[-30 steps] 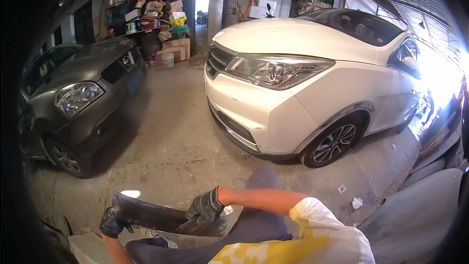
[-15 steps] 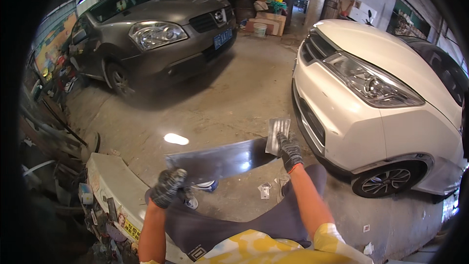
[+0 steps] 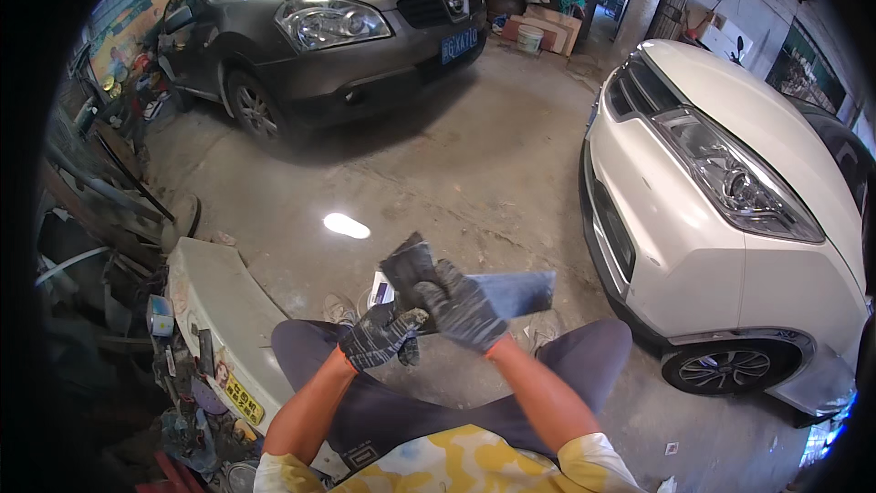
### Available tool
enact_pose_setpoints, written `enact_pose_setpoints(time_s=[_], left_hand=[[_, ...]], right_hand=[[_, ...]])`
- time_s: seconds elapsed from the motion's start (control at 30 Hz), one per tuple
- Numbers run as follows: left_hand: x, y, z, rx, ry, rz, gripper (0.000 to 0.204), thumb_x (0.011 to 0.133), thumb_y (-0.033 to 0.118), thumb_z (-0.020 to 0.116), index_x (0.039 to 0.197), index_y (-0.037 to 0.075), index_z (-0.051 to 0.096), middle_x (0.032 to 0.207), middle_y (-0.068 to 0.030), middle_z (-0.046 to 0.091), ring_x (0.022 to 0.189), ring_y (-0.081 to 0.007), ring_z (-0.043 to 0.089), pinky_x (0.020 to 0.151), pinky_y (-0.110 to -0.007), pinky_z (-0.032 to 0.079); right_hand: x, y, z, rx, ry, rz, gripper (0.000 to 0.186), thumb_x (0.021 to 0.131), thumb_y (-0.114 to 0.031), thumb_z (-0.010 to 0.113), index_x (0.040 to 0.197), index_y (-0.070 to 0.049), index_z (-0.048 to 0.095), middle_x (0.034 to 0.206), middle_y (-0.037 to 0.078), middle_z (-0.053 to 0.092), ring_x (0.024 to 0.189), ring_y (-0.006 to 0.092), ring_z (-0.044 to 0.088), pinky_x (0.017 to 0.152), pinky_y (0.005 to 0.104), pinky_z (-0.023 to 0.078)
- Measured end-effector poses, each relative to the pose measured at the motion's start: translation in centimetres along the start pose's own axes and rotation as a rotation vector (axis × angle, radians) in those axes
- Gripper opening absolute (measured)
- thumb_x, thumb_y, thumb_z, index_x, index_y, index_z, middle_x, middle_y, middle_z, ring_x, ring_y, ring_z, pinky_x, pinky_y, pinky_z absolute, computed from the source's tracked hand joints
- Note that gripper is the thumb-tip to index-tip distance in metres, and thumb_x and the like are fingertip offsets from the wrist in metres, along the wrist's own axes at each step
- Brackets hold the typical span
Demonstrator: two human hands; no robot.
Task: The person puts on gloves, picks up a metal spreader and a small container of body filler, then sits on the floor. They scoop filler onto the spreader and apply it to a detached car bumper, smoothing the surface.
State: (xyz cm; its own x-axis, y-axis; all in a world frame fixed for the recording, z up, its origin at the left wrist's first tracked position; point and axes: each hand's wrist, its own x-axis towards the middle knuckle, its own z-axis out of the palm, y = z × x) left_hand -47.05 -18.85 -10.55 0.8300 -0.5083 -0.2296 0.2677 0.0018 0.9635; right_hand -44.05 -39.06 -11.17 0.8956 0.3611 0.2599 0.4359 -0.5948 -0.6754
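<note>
Clamping dark plate [image 3: 408, 258] in right grip [image 3: 464, 307], left grip [image 3: 379, 337] unclear, lettered yellow sticker [image 3: 241, 394] nearby

Fisheye view from my head, tilted down over my shirt [image 3: 474, 456], my left hand [image 3: 381, 338] and right hand [image 3: 467, 310] close below, floor [image 3: 465, 164], grey car [image 3: 351, 68] and white car [image 3: 684, 219] farther ahead
</note>
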Motion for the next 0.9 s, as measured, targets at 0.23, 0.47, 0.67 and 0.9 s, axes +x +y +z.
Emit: enact_pose_setpoints(time_s=[0.23, 0.47, 0.67, 0.9], left_hand=[[1.2, -0.5, -2.1, 0.893, -0.098, 0.392, 0.033, 0.094, 0.029, 0.053, 0.110, 0.000, 0.057, 0.075, -0.0139, 0.064, 0.064, -0.0187, 0.065, 0.058, -0.032, 0.052], [0.3, 0.2, -3.0, 1.447, 0.069, 0.475, 0.042, 0.090, 0.034, 0.050, 0.129, 0.017, 0.051, 0.082, -0.0101, 0.066, 0.060, -0.0276, 0.063, 0.050, -0.042, 0.048], [0.2, 1.8, -2.5, 1.507, 0.053, 0.635, 0.039, 0.089, 0.028, 0.050, 0.126, 0.014, 0.051, 0.098, -0.0092, 0.065, 0.076, -0.0221, 0.066, 0.061, -0.036, 0.051], [1.9, -2.8, -1.9, -0.642, -0.120, 0.324, 0.045, 0.095, 0.034, 0.046, 0.129, 0.005, 0.047, 0.120, -0.0120, 0.058, 0.101, -0.0235, 0.061, 0.087, -0.038, 0.049]], right_hand=[[0.2, 4.0, 0.0, -0.264, 0.164, -0.204, 0.032, 0.092, -0.027, 0.055, 0.111, -0.001, 0.056, 0.103, 0.016, 0.063, 0.094, 0.0243, 0.061, 0.083, 0.0354, 0.049], [-1.1, 0.9, -1.8, 0.497, -0.075, 0.224, 0.042, 0.093, -0.035, 0.052, 0.118, -0.002, 0.054, 0.101, 0.013, 0.064, 0.092, 0.0220, 0.060, 0.083, 0.0332, 0.047], [-2.5, 0.8, 1.7, 1.312, -0.181, 0.412, 0.035, 0.090, -0.017, 0.061, 0.120, 0.000, 0.055, 0.109, 0.005, 0.062, 0.095, 0.0122, 0.058, 0.083, 0.0260, 0.047], [-3.1, 0.8, 1.6, 0.994, -0.016, 0.416, 0.029, 0.090, -0.020, 0.060, 0.112, -0.001, 0.060, 0.100, 0.002, 0.064, 0.086, 0.0100, 0.057, 0.077, 0.0265, 0.047]])
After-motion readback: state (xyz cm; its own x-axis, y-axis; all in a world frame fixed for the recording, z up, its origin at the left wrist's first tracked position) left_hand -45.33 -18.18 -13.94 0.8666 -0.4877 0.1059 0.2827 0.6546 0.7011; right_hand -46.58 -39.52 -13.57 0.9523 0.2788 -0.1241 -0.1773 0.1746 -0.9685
